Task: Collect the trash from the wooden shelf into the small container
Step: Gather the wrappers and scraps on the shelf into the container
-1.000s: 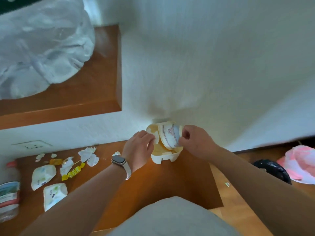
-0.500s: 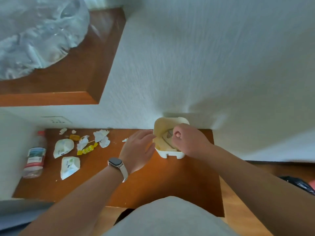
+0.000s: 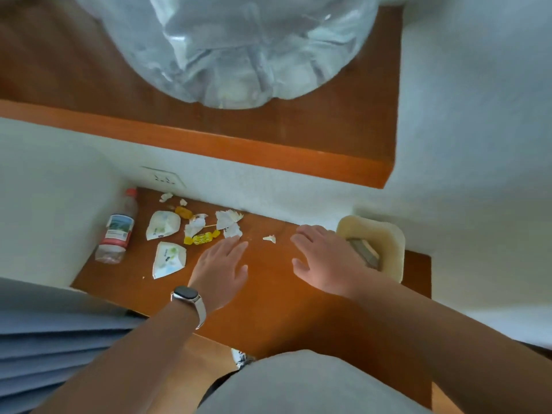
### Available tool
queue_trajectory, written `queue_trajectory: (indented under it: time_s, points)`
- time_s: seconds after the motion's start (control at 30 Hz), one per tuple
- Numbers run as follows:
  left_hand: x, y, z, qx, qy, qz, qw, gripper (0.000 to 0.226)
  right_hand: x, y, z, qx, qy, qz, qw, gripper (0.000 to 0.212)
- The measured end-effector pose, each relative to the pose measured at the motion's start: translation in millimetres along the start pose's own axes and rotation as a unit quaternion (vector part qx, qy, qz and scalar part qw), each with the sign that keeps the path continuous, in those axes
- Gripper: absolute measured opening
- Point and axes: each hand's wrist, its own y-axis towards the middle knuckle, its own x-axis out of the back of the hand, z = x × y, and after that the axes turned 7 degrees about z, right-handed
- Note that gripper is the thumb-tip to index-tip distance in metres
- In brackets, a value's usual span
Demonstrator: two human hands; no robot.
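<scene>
Head view: left hand and right hand, grips spread, empty, apparently hover over the wooden shelf.

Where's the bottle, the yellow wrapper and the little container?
bottle [image 3: 117, 232]: head view, on its label.
yellow wrapper [image 3: 201, 238]: head view, on its middle.
container [image 3: 393, 249]: head view, on its right rim.

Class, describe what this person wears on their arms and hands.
Both forearms are bare, no sleeves in view. The left hand has a smartwatch at its wrist: dark rectangular face, pale strap. The right hand wears no watch or glove.
</scene>
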Motion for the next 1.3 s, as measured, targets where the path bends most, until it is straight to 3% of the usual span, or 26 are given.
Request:
queue_trajectory:
  time_s: [0.37,0.63,0.9,1.07,1.3]
  points:
    - [-7.4,-4.8,142.9,0.159,-0.075,0.06,0.983,0.056,-49.6,87.8,43.4,-0.053,-0.034,0.109,0.992,0.045]
    - [-21.2,-7.0,218.7,0.244,-0.163,0.058,0.954,0.047,-91.4,126.1,45.8,-0.179,-0.005,0.139,0.974,0.047]
    - [-35.0,-0.3,233.9,0.309,-0.344,0.073,0.884,0.049,-120.5,143.1,60.7,-0.252,0.033,0.162,0.954,0.055]
    - [-40.4,2.8,235.4,0.341,-0.403,0.067,0.847,0.038,-131.8,134.4,75.9,-0.254,0.037,0.162,0.953,0.044]
    - [-42.9,1.1,227.7,0.331,-0.422,0.062,0.842,0.018,-141.9,116.8,86.9,-0.234,0.059,0.178,0.954,0.007]
